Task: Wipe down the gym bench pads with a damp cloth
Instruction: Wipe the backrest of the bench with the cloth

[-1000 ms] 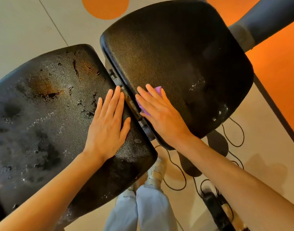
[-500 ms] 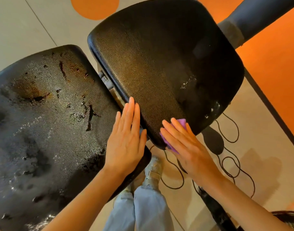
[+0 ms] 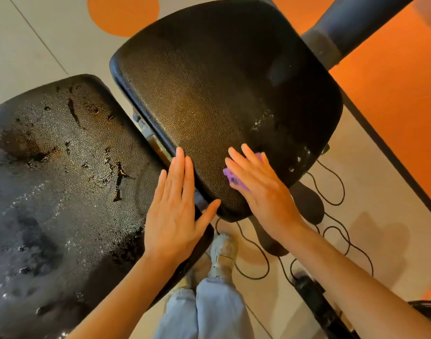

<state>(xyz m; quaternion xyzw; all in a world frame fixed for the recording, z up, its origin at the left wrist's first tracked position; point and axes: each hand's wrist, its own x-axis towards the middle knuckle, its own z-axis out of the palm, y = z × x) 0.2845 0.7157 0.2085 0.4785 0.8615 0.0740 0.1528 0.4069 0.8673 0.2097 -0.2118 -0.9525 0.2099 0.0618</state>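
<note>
Head view: the right hand (image 3: 261, 189) lies flat, fingers straight, pressing a purple cloth (image 3: 230, 177) onto the near corner of the seat pad (image 3: 209, 99). Only scraps of cloth show, at the thumb side and past the fingertips; the rest is hidden under the palm. The left hand (image 3: 175, 206) is also flat and holds nothing, its palm resting on the cracked back pad (image 3: 62, 179) just left of the gap, with its fingertips reaching over the gap to touch the seat pad's edge.

The seat pad's unwiped stretch lies ahead of the right hand and to its right, its long axis running away from the fingertips toward the far right, where pale wet specks (image 3: 263, 122) sit. The right hand is the nearer one and already has the cloth, so a push along that axis looks like the next stroke. The back pad lies wholly left of both hands
</note>
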